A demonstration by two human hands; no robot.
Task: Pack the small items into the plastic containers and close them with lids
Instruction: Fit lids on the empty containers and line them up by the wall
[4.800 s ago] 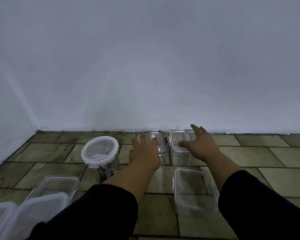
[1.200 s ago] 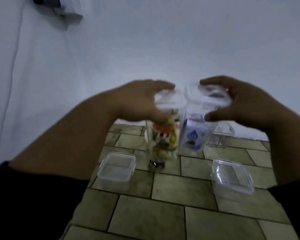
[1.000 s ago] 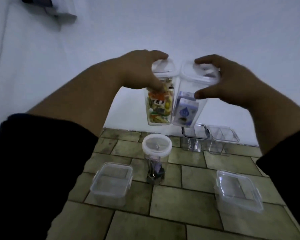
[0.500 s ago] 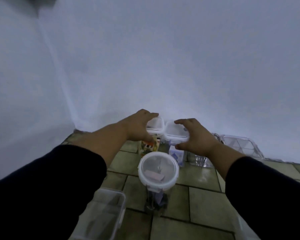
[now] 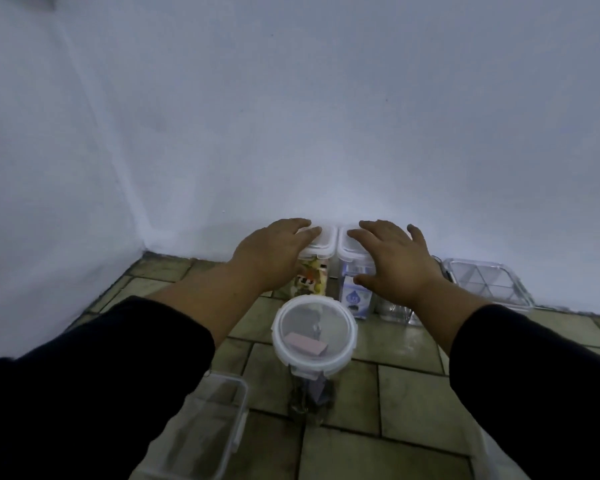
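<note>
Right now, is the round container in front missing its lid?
No, the round container wears its white-rimmed lid, a pink item showing through it.

No legible text, blue droplet logo on carton (image 5: 355, 298), packet (image 5: 308, 280) print blurred
</note>
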